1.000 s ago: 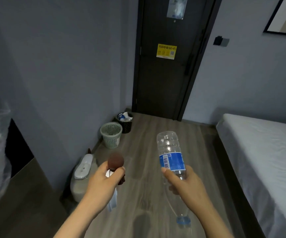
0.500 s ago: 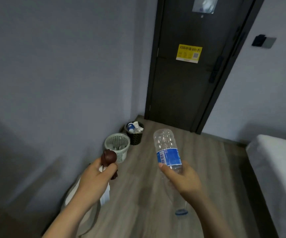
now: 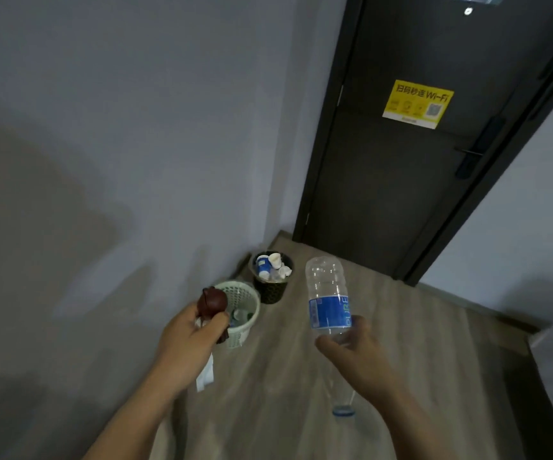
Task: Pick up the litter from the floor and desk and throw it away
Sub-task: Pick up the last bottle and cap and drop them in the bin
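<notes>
Our left hand (image 3: 189,336) is curled round a small brown lump (image 3: 212,302), thumb and fingers closed on it, held just in front of the pale green basket (image 3: 245,333). A white scrap (image 3: 205,376) hangs below that hand. We cannot tell whether it is pinched or merely attached, so it may well slip out onto the floor (image 3: 401,343) when we let go. The dark bin (image 3: 272,293) beside it is heaped to the rim with cups, and anything added there would likely roll off. Our right hand (image 3: 351,356) is wrapped round the clear bottle (image 3: 328,300) near its label, cap end down and base pointing at the bins. If we toss it from here, we judge that the long, light bottle could strike a rim and bounce away, or tip the pale basket, which looks light.

The brown lump is rounded and matt. The scrap is thin and flat, like paper. The pale basket is round, tapering plastic with a lattice wall. The dark bin has a finer mesh. The bottle is thin, see-through plastic, ribbed near the base, with a glossy blue label and a blue cap (image 3: 343,410). The floor is smooth, grey, wood-grained plank.
</notes>
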### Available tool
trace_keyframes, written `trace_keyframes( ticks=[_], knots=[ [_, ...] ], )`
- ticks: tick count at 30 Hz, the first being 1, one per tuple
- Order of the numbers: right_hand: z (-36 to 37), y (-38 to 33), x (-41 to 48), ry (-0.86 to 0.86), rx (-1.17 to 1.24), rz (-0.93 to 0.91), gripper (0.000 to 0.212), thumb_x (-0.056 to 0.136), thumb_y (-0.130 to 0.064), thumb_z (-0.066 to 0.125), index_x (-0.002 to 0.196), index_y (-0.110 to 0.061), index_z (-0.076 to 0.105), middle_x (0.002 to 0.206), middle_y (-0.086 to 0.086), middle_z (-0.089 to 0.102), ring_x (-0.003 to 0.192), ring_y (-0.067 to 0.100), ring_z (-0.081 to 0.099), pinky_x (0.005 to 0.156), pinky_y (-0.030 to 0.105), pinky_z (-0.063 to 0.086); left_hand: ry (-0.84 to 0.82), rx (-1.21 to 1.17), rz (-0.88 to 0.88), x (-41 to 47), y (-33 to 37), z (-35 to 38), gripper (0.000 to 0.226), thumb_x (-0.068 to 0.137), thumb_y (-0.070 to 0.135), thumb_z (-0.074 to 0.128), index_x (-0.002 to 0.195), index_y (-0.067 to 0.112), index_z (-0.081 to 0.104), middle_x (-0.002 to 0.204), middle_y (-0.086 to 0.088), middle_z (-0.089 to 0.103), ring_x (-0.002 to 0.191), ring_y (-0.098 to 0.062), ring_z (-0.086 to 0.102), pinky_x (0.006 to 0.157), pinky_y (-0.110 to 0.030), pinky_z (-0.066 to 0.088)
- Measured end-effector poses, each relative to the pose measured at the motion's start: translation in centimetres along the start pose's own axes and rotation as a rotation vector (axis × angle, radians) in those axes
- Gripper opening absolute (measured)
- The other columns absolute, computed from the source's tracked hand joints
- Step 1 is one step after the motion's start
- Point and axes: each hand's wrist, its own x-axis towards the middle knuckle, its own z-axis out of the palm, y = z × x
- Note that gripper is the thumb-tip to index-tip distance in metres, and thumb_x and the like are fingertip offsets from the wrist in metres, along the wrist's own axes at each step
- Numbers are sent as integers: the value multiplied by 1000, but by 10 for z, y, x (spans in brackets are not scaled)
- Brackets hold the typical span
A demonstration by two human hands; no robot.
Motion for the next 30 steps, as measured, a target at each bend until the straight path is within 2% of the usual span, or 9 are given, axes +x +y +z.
trace_keyframes(
  ticks=[3, 6, 9, 14, 18, 20, 22, 25, 30],
  knots=[
    [15, -25, 58, 10, 15, 15, 63, 75, -29, 77, 123, -18, 38, 86, -5, 65, 71, 2, 63, 56, 16, 43, -14, 19, -11, 64, 11, 1, 11, 83, 17, 64, 74, 23, 63, 64, 9, 63, 64, -1, 56, 58, -19, 39],
    [26, -42, 108, 2, -1, 48, 78, 74, -37, 79, 132, -16, 32, 105, 5, 67, 86, 15, 66, 73, 31, 52, -16, 48, -7, 118, 17, 7, 9, 84, 19, 64, 78, 25, 63, 72, 11, 64, 69, 1, 56, 58, -18, 38],
    [33, -51, 151, -21, -40, 68, 71, 75, -38, 78, 128, -13, 38, 106, 7, 65, 87, 17, 67, 80, 39, 56, -52, 73, -21, 157, 15, 14, 9, 85, 22, 64, 81, 30, 61, 79, 14, 62, 73, 1, 55, 59, -18, 37],
    [48, -55, 239, -141, -184, 35, 63, 78, -48, 72, 127, -18, 46, 99, -6, 58, 83, 7, 61, 67, 21, 48, -38, 172, -47, 226, 3, 29, 6, 86, 29, 63, 83, 30, 58, 81, 9, 61, 75, -4, 56, 59, -22, 37],
    [72, -45, 326, -303, -239, 104, 51, 78, -55, 67, 113, -22, 54, 93, -6, 61, 83, 10, 63, 77, 30, 53, -10, 190, -128, 278, -14, 54, 8, 86, 28, 64, 84, 22, 59, 81, 2, 63, 71, -6, 55, 60, -20, 38],
    [85, -34, 377, -372, -241, 109, 49, 80, -54, 66, 113, -20, 55, 95, -4, 61, 82, 9, 61, 76, 29, 52, 7, 214, -185, 308, -25, 71, 14, 86, 27, 64, 87, 15, 60, 83, -3, 63, 71, -8, 54, 61, -20, 38],
    [96, -23, 429, -459, -290, 123, 48, 82, -50, 66, 113, -14, 58, 96, -1, 61, 80, 9, 61, 72, 26, 49, 49, 229, -242, 337, -31, 89, 12, 86, 28, 64, 87, 16, 59, 86, -6, 64, 73, -10, 55, 61, -20, 39],
    [113, -10, 495, -660, -336, 228, 43, 84, -41, 67, 110, -6, 65, 96, 6, 63, 80, 18, 64, 74, 34, 54, 100, 266, -308, 376, -34, 114, 14, 86, 27, 64, 87, 14, 60, 85, -8, 65, 73, -12, 56, 64, -20, 40],
    [151, 9, 566, -776, -450, 278, 51, 87, -47, 57, 120, -8, 62, 110, 11, 62, 102, 27, 63, 81, 33, 47, 98, 368, -377, 427, -49, 143, 15, 84, 28, 64, 84, 14, 58, 74, -4, 62, 67, -12, 56, 59, -23, 39]
  ],
)
